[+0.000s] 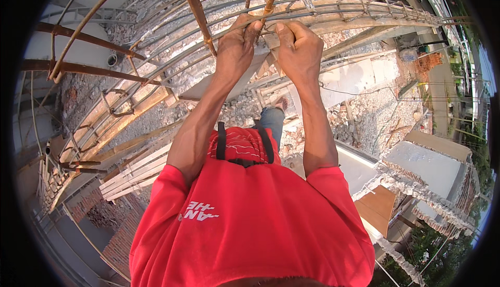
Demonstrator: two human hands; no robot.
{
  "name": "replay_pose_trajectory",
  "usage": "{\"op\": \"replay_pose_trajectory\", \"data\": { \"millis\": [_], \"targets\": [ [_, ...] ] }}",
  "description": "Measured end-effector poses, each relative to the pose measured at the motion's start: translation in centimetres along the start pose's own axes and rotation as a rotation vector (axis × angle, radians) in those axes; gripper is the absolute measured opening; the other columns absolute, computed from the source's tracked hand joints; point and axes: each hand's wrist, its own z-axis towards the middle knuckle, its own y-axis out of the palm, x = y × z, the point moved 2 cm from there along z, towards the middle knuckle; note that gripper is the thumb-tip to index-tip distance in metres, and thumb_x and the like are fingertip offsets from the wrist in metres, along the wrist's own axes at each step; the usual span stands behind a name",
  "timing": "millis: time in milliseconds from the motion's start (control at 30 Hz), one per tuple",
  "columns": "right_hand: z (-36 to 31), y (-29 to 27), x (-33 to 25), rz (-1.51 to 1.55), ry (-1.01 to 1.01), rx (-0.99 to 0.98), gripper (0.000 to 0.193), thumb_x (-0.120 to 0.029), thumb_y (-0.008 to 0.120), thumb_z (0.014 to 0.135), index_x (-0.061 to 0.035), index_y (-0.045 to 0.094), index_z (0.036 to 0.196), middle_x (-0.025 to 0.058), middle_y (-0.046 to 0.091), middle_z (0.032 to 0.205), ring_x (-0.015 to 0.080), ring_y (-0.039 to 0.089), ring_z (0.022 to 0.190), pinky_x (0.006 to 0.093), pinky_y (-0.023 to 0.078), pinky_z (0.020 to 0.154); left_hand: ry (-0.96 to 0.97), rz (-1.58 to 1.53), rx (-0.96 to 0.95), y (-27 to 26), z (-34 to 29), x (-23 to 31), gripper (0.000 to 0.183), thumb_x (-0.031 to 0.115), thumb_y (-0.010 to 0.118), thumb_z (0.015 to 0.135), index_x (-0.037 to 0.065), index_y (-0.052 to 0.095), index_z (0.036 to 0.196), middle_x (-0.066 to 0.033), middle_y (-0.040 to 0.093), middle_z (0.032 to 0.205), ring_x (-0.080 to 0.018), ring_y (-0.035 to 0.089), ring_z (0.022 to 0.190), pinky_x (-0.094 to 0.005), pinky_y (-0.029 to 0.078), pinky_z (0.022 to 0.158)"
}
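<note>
Both my hands are raised at a cage of long steel reinforcing bars (333, 11) that runs across the top of the view. My left hand (237, 47) is closed, thumb against curled fingers, beside an upright rusty bar (270, 0). Just to its right, my right hand (301, 53) is closed in a pinch, its thumb tip pointing at the left thumb. What either hand grips is too small or hidden to name. The fingertips are a short gap apart, close to where the upright bar meets the long bars.
Thick rusty bars (94, 40) jut in from the left, and another slanted bar (192, 6) stands near my left hand. Wooden boards (133, 112) lie along the cage. Broken rubble (375, 123) covers the ground below. A broken wall edge (416, 185) is at lower right.
</note>
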Motion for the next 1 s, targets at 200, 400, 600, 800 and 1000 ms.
{"op": "replay_pose_trajectory", "data": {
  "millis": [200, 400, 600, 800, 1000],
  "targets": [
    [-5.7, 0.9, -2.3, 0.113, 0.05, 0.065, 0.023, -0.016, 0.055, 0.103, 0.0016, 0.07, 0.101, 0.0183, 0.068, 0.078, 0.0307, 0.065, 0.062, 0.0411, 0.049, 0.061, -0.007, -0.066, -0.03, -0.3, 0.2, 0.2, 0.044, 0.049, 0.055, 0.104, 0.007, 0.065, 0.117, -0.0075, 0.06, 0.07, -0.02, 0.06, 0.067, -0.0387, 0.051, 0.067],
    [-8.8, 0.9, -1.1, 0.167, 0.315, -0.116, 0.037, -0.023, 0.048, 0.109, 0.0056, 0.064, 0.125, 0.0094, 0.068, 0.093, 0.0118, 0.056, 0.069, 0.0286, 0.049, 0.061, 0.158, 0.251, -0.212, -5.7, -6.8, 2.4, 0.041, 0.031, 0.065, 0.1, 0.001, 0.062, 0.128, -0.0173, 0.068, 0.075, -0.0329, 0.067, 0.063, -0.0383, 0.052, 0.056],
    [-11.8, 1.8, -0.8, -0.146, 0.075, -0.111, 0.045, -0.024, 0.055, 0.106, 0.0079, 0.054, 0.137, 0.0253, 0.063, 0.13, 0.0383, 0.06, 0.124, 0.0463, 0.048, 0.103, 0.134, 0.181, 0.598, -19.4, -17.9, -0.6, 0.018, 0.02, 0.067, 0.101, 0.003, 0.067, 0.104, -0.0076, 0.068, 0.086, -0.0125, 0.063, 0.072, -0.029, 0.051, 0.066],
    [-12.6, 2.7, -3.3, -0.342, -0.298, 0.162, 0.05, -0.026, 0.06, 0.104, 0.0052, 0.049, 0.142, 0.0259, 0.052, 0.142, 0.0409, 0.049, 0.135, 0.0531, 0.041, 0.114, -0.011, 0.607, 1.586, -38.6, -25.5, -6.7, 0.032, 0.03, 0.063, 0.104, 0.001, 0.057, 0.116, -0.0071, 0.061, 0.086, -0.0188, 0.057, 0.077, -0.0345, 0.048, 0.069],
    [-12.4, 4.9, -6.2, -0.164, -0.513, 0.004, 0.039, -0.019, 0.061, 0.103, 0.0062, 0.056, 0.133, 0.0245, 0.055, 0.139, 0.0413, 0.05, 0.134, 0.0564, 0.041, 0.112, -0.383, 0.631, 1.437, -45.3, -27.1, -13.5, 0.037, 0.035, 0.059, 0.104, -0.001, 0.063, 0.111, -0.0135, 0.062, 0.085, -0.0246, 0.057, 0.073, -0.0419, 0.046, 0.069]
  ]
}}
